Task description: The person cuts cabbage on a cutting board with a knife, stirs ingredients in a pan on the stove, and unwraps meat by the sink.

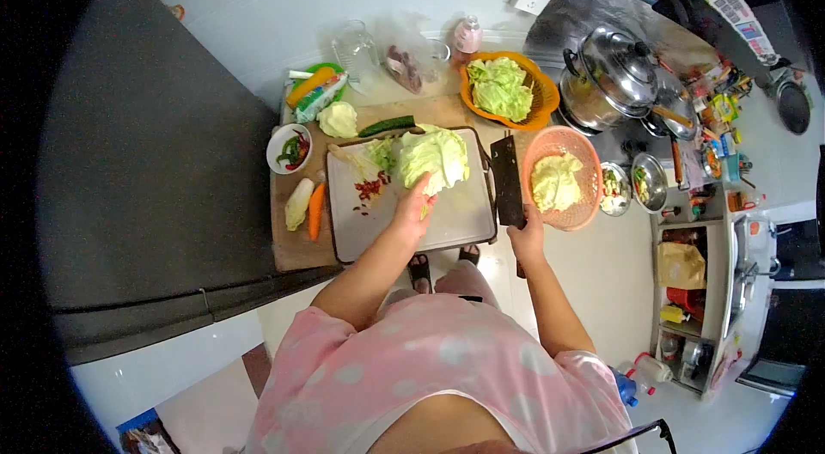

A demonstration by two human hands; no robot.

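My left hand (416, 207) grips the lower edge of a pale green cabbage leaf (436, 158) over the cutting board (447, 226). Its fingertips are partly hidden behind the leaf. In my right hand (528, 235) is a dark, broad-bladed cleaver (508, 179), held just past the board's right edge with the blade pointing away from me. Chopped red chili (371, 188) and shredded greens (378, 153) lie on the left part of the board. Close to the cleaver's right side is a pink colander (587, 215) with cabbage leaves (557, 181) in it.
An orange basket (542, 115) of cabbage stands at the back, beside a steel pot (593, 80). Left of the board are a carrot (316, 212), a small napa cabbage (298, 203) and a white bowl (279, 164) of peppers. A cucumber (387, 126) lies behind the board.
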